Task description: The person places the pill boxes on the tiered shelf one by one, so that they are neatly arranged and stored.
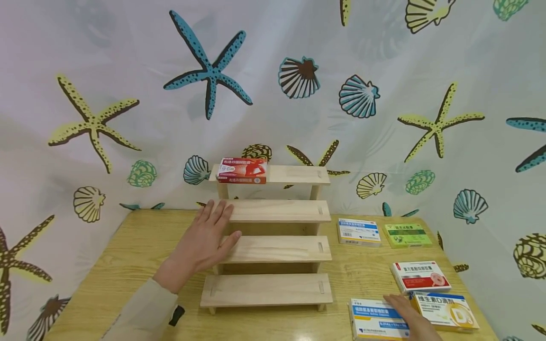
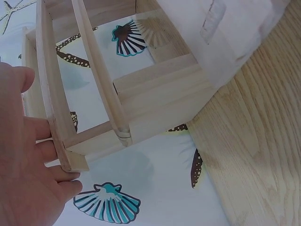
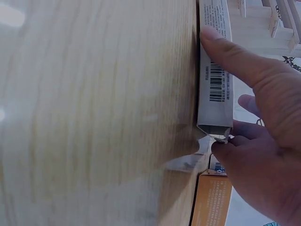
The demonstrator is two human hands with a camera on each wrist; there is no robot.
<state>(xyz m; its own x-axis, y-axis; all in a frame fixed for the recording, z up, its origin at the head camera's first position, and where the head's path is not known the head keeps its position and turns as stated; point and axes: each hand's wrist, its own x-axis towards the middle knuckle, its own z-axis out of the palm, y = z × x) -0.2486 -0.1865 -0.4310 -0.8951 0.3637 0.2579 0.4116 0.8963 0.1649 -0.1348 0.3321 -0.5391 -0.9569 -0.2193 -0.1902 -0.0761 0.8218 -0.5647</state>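
Note:
A stepped wooden shelf (image 1: pixel 273 290) stands in the middle of the table. My left hand (image 1: pixel 207 239) lies at its left side with fingers extended, the fingertips at the left end of the second board from the top. In the left wrist view those fingers overlap a wooden edge (image 2: pixel 59 136). At the lower right, my right hand (image 1: pixel 410 316) holds a blue-and-white medicine box (image 1: pixel 368 318) by its right part. The right wrist view shows the thumb (image 3: pixel 230 49) against the box's barcode side, with the other fingers bent around its end.
On the top board lies a red medicine box (image 1: pixel 242 170). To the right of the shelf are another blue-and-white box (image 1: pixel 359 232), a green box (image 1: pixel 408 235), a red-and-white box (image 1: pixel 421 276) and a yellow-and-white vitamin D box (image 1: pixel 445 310). A patterned curtain (image 1: pixel 273 118) hangs behind the table.

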